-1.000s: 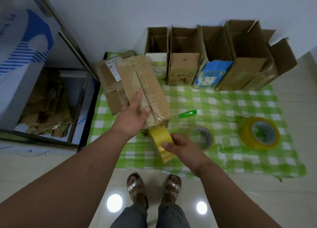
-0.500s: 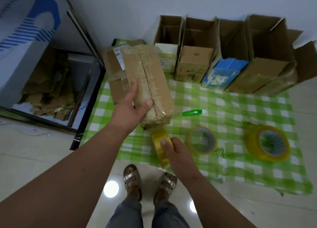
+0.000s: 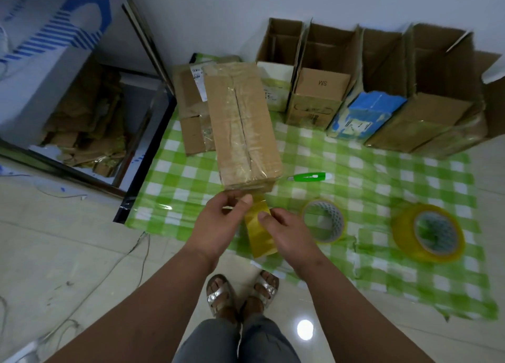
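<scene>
A long brown cardboard box (image 3: 240, 127), wrapped in clear tape, lies on the green checked cloth (image 3: 382, 176). A strip of tape runs from its near end to a yellow tape roll (image 3: 259, 234). My right hand (image 3: 287, 231) grips that roll with the thumb on top. Just under the box's near end, my left hand (image 3: 218, 223) pinches the tape strip with thumb and fingers.
A green utility knife (image 3: 310, 176) lies right of the box. Two more tape rolls (image 3: 325, 220) (image 3: 429, 231) sit on the cloth. Open cartons (image 3: 317, 84) line the wall. A flattened box (image 3: 191, 111) lies behind. A bin of cardboard scraps (image 3: 82, 122) is at left.
My left hand has let go of the box's side and moved down to the tape strip at its near end. The box now rests on the cloth.
</scene>
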The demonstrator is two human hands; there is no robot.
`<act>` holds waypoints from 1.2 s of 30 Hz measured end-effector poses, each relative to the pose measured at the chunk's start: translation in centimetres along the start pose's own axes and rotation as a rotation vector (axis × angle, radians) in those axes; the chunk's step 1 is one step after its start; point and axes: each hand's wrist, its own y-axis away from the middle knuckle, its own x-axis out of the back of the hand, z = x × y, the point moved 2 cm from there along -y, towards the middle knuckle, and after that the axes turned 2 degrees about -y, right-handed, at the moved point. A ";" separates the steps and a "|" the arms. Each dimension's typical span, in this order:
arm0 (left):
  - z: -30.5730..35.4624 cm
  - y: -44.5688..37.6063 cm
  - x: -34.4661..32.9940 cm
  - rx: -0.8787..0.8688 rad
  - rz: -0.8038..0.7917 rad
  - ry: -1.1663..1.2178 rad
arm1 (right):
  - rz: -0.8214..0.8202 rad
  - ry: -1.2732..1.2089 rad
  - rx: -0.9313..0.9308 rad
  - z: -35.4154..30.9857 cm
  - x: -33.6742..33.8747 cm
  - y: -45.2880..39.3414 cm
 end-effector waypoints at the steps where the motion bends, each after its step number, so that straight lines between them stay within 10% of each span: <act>1: -0.1 -0.2 -0.2 -0.007 -0.013 -0.024 | 0.010 0.011 0.010 0.0 0.0 -0.1; 13: -0.4 -0.5 -2.1 0.274 -0.016 0.433 | 0.394 0.415 0.171 -0.4 7.0 -3.1; 23: -1.1 0.3 -3.9 0.268 0.184 0.546 | 0.091 1.106 0.080 1.6 8.5 -10.2; 36: -1.1 1.3 -4.4 0.239 0.271 0.607 | -0.120 1.135 0.058 0.6 10.2 -12.7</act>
